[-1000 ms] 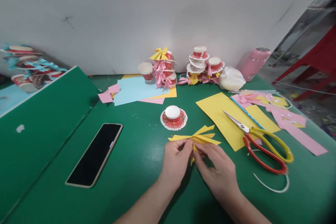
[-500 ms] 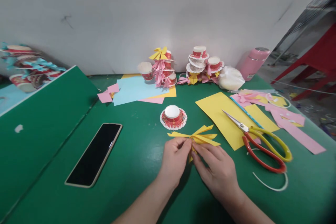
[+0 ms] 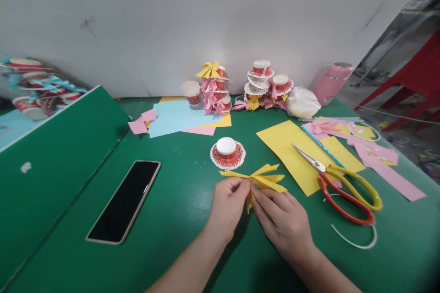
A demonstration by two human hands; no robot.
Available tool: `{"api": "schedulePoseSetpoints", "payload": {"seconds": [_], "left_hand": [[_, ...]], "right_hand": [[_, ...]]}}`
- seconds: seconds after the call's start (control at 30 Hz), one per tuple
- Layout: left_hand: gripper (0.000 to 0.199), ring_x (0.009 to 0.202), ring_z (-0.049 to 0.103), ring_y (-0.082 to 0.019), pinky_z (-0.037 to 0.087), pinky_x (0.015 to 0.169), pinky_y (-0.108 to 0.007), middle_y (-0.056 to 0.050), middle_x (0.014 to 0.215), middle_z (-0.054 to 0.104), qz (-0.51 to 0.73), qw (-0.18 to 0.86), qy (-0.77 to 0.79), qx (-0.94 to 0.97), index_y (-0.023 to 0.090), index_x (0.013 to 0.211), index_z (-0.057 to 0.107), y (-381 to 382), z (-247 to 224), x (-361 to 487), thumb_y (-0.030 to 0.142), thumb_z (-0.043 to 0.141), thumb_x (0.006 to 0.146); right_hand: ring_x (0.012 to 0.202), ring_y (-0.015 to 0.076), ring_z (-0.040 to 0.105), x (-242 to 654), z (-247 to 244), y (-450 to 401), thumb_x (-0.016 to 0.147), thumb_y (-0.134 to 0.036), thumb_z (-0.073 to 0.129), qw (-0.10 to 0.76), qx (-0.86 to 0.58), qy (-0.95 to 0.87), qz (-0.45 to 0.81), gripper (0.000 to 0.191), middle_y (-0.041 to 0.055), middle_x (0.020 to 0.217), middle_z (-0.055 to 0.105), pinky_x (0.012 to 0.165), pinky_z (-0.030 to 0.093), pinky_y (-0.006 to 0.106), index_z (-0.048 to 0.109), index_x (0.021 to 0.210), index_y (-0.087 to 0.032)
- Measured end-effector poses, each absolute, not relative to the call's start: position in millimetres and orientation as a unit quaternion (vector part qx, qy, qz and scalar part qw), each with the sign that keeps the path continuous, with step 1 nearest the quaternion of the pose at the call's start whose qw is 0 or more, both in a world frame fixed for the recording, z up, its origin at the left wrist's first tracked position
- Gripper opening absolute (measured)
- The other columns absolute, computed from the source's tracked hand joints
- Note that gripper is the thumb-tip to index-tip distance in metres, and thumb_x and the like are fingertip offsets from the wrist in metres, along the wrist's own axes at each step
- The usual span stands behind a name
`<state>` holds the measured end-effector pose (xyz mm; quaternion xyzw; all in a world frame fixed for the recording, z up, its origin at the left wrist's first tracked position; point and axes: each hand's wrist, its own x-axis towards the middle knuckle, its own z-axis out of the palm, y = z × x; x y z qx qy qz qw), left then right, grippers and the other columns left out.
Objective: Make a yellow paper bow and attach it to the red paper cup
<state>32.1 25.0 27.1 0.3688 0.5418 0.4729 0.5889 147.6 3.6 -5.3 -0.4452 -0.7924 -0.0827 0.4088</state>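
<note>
A yellow paper bow [image 3: 266, 177] with several pointed tails is pinched at its centre between both hands. My left hand [image 3: 228, 206] is closed on it from the left, and my right hand [image 3: 285, 215] grips it from the right, fingertips nearly touching. One tail hangs down between the hands. Just beyond them, a small red and white paper-cup hat [image 3: 227, 152] with a fringed brim rests on the green table [image 3: 175, 192]. Scissors [image 3: 323, 169] with red and yellow handles lie right of my right hand, partly over yellow paper [image 3: 292, 146].
A phone [image 3: 123, 201] lies at left beside a green panel [image 3: 62, 160]. Stacked decorated cups [image 3: 216, 89], blue paper [image 3: 178, 116], a white bag [image 3: 302, 102] and a pink bottle [image 3: 333, 83] stand or lie near the wall. Pink strips [image 3: 392, 174] are at right.
The fingers of my right hand have shifted slightly on the bow, and its lower right tails have moved a little. Both hands still hold it.
</note>
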Motion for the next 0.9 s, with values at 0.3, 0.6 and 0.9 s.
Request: {"api": "schedulePoseSetpoints", "payload": {"seconds": [0.3,0.6,0.9], "left_hand": [[0.025,0.051,0.032,-0.008,0.026,0.047,-0.021,0.004,0.048,0.038,0.46,0.583,0.551,0.381,0.014,0.045,0.048,26,26,31,0.028,0.057,0.064],[0.024,0.051,0.036,-0.008,0.028,0.049,-0.022,0.003,0.049,0.042,0.459,0.581,0.552,0.384,0.014,0.045,0.051,27,24,29,0.027,0.058,0.064],[0.018,0.052,0.044,-0.009,0.035,0.053,-0.022,0.001,0.052,0.055,0.469,0.584,0.539,0.384,0.013,0.053,0.063,31,18,27,0.028,0.064,0.063]], "right_hand": [[0.06,0.0142,0.061,147,-6,3,0.083,-0.014,0.054,0.432,-0.443,-0.782,-0.076,0.015,0.0059,0.07,0.07,0.054,0.043,0.027,0.068,0.086,-0.015],[0.063,0.015,0.06,147,-6,3,0.081,-0.012,0.053,0.42,-0.445,-0.79,-0.046,0.017,0.0062,0.071,0.068,0.058,0.045,0.027,0.069,0.085,-0.015],[0.061,0.0147,0.058,148,-9,4,0.081,-0.011,0.052,0.433,-0.438,-0.788,-0.017,0.019,0.0061,0.071,0.067,0.057,0.047,0.027,0.068,0.09,-0.016]]}}
